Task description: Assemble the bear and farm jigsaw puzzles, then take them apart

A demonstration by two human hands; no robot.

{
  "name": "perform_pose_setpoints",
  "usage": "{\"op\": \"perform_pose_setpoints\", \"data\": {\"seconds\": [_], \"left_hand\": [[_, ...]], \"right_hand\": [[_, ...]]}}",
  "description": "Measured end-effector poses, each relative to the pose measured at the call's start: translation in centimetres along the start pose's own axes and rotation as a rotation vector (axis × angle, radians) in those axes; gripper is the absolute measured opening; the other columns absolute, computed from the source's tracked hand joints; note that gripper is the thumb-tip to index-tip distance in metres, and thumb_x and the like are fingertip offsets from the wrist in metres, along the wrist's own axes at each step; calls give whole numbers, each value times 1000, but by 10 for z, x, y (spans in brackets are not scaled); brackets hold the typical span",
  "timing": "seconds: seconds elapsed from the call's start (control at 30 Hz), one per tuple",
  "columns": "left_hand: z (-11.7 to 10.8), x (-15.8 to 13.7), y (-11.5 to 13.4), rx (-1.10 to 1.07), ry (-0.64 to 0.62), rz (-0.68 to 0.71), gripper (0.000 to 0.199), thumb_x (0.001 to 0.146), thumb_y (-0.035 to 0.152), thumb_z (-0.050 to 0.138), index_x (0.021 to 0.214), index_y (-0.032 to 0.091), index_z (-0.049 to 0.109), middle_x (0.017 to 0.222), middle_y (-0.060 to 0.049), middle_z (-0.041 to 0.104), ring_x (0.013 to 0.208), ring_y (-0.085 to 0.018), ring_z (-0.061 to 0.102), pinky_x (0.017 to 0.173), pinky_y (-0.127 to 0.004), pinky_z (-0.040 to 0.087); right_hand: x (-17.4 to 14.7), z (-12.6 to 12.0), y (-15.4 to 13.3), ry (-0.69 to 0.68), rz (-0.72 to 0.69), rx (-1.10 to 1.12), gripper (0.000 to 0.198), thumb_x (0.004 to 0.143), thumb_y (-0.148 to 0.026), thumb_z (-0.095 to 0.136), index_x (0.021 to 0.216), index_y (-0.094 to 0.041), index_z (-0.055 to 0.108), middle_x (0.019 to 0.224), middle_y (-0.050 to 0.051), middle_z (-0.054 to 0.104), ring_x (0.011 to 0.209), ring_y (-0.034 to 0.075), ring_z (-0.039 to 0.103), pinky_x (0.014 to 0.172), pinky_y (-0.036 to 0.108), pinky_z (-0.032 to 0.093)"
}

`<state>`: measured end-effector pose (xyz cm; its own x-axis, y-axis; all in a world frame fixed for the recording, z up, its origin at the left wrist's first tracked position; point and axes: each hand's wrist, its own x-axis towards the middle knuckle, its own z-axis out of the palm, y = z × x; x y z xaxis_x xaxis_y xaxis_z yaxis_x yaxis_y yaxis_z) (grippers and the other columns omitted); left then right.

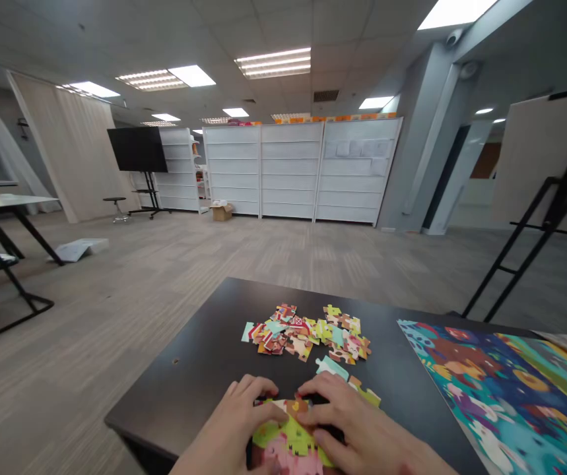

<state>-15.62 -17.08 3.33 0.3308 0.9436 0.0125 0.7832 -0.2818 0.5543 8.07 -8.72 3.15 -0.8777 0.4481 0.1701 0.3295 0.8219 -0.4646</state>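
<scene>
Green-and-pink puzzle section (290, 443) has left hand (242, 410) and right hand (350, 410) grasping its edges, seemingly aligning it; loose pieces (299, 323) lie beyond.

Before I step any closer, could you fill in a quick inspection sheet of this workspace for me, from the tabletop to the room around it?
Surface: black table, dark top.
Job's things: partly joined puzzle at the near side; loose pieces heaped beyond it, a few nearer the right hand.
Clutter: colourful picture sheet on the table's right.
Hands: left hand and right hand both on the puzzle, fingers bent.
Cables: nothing seen on the table.
Surroundings: dark screen, white shelving, cardboard box.
</scene>
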Motion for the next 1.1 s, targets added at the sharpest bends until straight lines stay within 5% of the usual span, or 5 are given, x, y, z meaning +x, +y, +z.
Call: {"op": "perform_pose_setpoints", "data": {"seconds": [0.1, 0.27, 0.5, 0.73, 1.1], "left_hand": [[5, 1, -11, 0, 63, 30, 54, 79, 45, 71, 129, 30, 60, 134, -8, 54, 119, -30, 50, 103, -39, 39], [19, 11, -34, 84, 1, 107, 60, 71, 47, 77, 128, 36, 61, 136, -7, 56, 117, -32, 53, 92, -37, 43], [16, 5, -41, 140, 47, 94, 66, 67, 59, 78, 126, 34, 62, 136, -8, 56, 119, -34, 52, 91, -38, 42], [9, 1, -43, 160, 50, 67, 62, 68, 58, 75, 123, 34, 62, 134, -6, 57, 118, -33, 53, 92, -39, 42], [11, 1, -45, 146, 45, 63, 70, 67, 59, 77, 130, 36, 58, 136, -7, 55, 122, -33, 52, 93, -41, 42]], "right_hand": [[-3, -4, 20, 169, 72, -10, 45, 82, -6, 43, 116, -22, 66, 125, 9, 63, 117, 23, 56, 105, 42, 43], [-7, -21, 67, 505, 439, -57, 42, 79, -8, 37, 111, -17, 62, 106, 10, 67, 100, 24, 62, 91, 40, 48], [-6, -23, 68, 283, 429, -69, 23, 87, -15, 42, 93, -20, 63, 79, 2, 65, 75, 19, 61, 72, 31, 44], [-8, -16, 46, 172, 331, -71, 24, 82, -28, 62, 105, -22, 64, 109, 8, 66, 103, 25, 60, 93, 36, 45], [-7, -42, 65, 339, 432, -29, 29, 94, -22, 36, 90, -22, 64, 90, 3, 70, 85, 20, 64, 79, 30, 44]]}}
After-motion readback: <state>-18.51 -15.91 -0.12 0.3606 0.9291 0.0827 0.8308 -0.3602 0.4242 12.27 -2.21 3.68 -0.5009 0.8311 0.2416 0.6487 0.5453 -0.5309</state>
